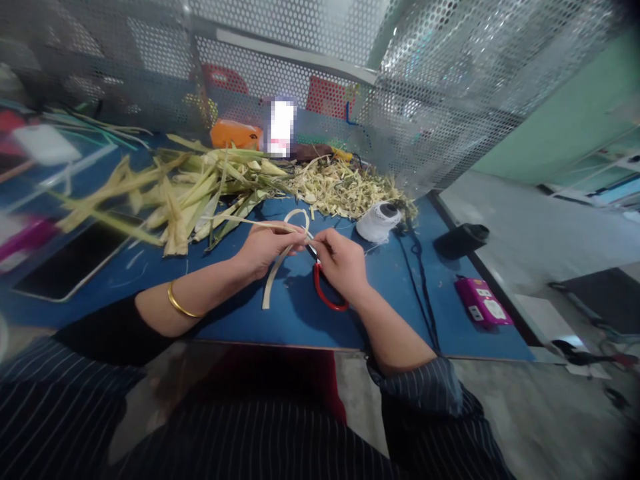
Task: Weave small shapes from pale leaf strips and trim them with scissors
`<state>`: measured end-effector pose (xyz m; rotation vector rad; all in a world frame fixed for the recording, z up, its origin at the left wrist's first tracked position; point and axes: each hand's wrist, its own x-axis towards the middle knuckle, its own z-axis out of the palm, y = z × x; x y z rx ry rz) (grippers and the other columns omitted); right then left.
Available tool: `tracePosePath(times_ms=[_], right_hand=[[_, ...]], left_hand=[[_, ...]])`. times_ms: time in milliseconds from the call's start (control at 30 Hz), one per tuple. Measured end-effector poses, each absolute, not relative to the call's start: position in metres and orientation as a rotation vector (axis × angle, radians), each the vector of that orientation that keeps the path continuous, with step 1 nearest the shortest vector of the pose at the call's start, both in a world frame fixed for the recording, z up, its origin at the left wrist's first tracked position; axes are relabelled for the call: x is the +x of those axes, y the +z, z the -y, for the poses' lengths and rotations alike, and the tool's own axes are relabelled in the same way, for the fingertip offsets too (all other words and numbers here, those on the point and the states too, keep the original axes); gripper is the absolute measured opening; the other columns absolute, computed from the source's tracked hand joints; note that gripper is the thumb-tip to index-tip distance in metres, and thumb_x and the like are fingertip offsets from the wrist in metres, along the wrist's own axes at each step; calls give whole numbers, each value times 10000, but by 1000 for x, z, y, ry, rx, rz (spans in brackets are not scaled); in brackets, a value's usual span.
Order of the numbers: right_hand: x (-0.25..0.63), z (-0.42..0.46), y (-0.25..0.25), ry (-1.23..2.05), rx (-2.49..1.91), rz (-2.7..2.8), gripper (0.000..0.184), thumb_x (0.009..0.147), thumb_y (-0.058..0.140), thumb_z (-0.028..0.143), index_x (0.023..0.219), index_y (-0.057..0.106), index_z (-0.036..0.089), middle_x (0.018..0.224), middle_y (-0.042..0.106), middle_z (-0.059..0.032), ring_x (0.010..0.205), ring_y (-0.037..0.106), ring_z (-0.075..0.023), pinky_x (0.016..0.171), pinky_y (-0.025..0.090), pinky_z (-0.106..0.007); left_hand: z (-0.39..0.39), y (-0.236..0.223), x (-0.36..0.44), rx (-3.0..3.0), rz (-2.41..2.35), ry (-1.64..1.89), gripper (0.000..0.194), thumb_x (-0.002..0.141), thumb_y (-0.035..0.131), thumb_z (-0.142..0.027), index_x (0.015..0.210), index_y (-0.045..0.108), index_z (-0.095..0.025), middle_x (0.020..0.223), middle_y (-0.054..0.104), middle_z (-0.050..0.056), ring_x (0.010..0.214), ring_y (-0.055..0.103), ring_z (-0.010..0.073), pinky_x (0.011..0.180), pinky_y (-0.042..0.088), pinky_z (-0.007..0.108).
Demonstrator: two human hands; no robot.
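Observation:
Pale, flat strips of dried husk (pixel 271 283) are pinched in my left hand (pixel 267 249); one end hangs toward the table and another part loops above the fingers. My right hand (pixel 344 259) meets the left at the fingertips, its thumb and fingers closed on the same strip. Beneath the right hand lie red-handled scissors (pixel 320 293) on the blue table, their blades partly covered by my fingers. Behind the hands spreads a pile of long husk leaves (pixel 215 177). A heap of short husk scraps (pixel 335 183) lies to its right.
A white thread spool (pixel 376 223) stands right of my hands, with dark cords (pixel 420 280) beyond it. Farther right are a black cylinder (pixel 461 240) and a purple packet (pixel 483 302). A dark flat device (pixel 75 260) lies left; a perforated metal screen (pixel 290 57) borders the back.

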<state>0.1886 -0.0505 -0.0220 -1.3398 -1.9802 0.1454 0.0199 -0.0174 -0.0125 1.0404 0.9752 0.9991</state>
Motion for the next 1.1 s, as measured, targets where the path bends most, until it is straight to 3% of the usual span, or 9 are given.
tracePosePath(times_ms=[167, 367, 733, 833, 1100], right_hand=[[185, 51, -24, 104, -1292, 2053, 207, 949, 480, 345, 833, 590, 213, 728, 658, -21, 664, 573, -149, 640, 369, -259], [191, 48, -18, 405, -1318, 1810, 200, 921, 515, 332, 772, 567, 209, 631, 591, 26, 566, 519, -113, 590, 382, -237], [186, 44, -20, 723, -1328, 1611, 167, 851, 584, 352, 801, 633, 200, 625, 588, 28, 545, 529, -114, 549, 419, -247], [186, 42, -21, 847, -1293, 1498, 156, 812, 624, 340, 832, 664, 191, 637, 614, 27, 534, 536, -109, 536, 427, -247], [199, 40, -6, 786, -1183, 1450, 88, 784, 641, 262, 763, 667, 181, 658, 633, 17, 580, 541, -106, 589, 444, -258]], left_hand=[[18, -16, 23, 1069, -1010, 1066, 182, 623, 800, -214, 737, 714, -100, 609, 679, 38, 549, 625, 118, 562, 492, 225], [15, -12, 18, 1027, -926, 979, 278, 724, 763, -332, 869, 714, -100, 811, 745, 108, 711, 708, 177, 658, 549, 266], [16, -15, 23, 1051, -959, 998, 111, 744, 719, -175, 829, 687, -112, 705, 725, 57, 631, 689, 147, 653, 550, 268], [19, -11, 24, 1104, -880, 963, 168, 752, 707, -180, 911, 707, -126, 790, 747, 58, 700, 704, 156, 716, 557, 286], [13, -6, 13, 1189, -633, 827, 404, 749, 738, -242, 1135, 698, -130, 1095, 729, 138, 997, 696, 244, 854, 534, 326]])
